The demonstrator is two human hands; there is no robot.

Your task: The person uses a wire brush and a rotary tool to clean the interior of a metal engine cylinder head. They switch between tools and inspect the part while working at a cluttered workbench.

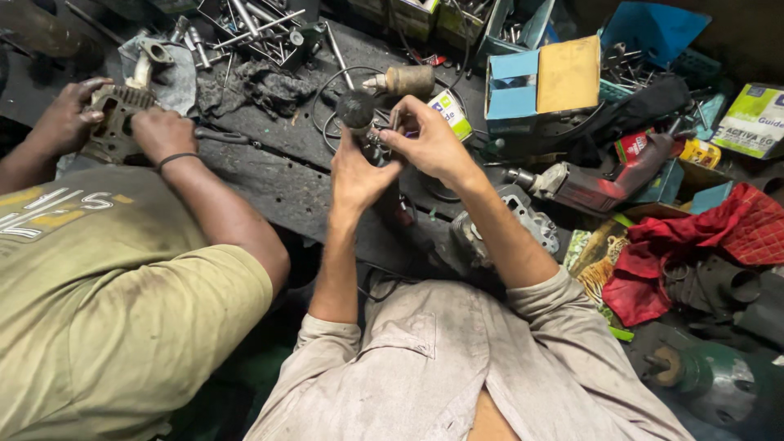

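My left hand (358, 173) grips a small dark round-headed part (356, 109) from below, over a greasy black workbench (282, 184). My right hand (429, 140) pinches a thin metal piece against the same part from the right. Both hands meet at the part. On the left, another person in an olive shirt (106, 302) holds a finned metal engine piece (118, 122) with both hands.
Loose bolts and rods (253, 28) lie at the back. A blue and tan cardboard box (543, 77), a red power drill (604, 180), a red cloth (694, 245) and a green cylinder (719, 380) crowd the right side. A dark rag (253, 86) lies on the bench.
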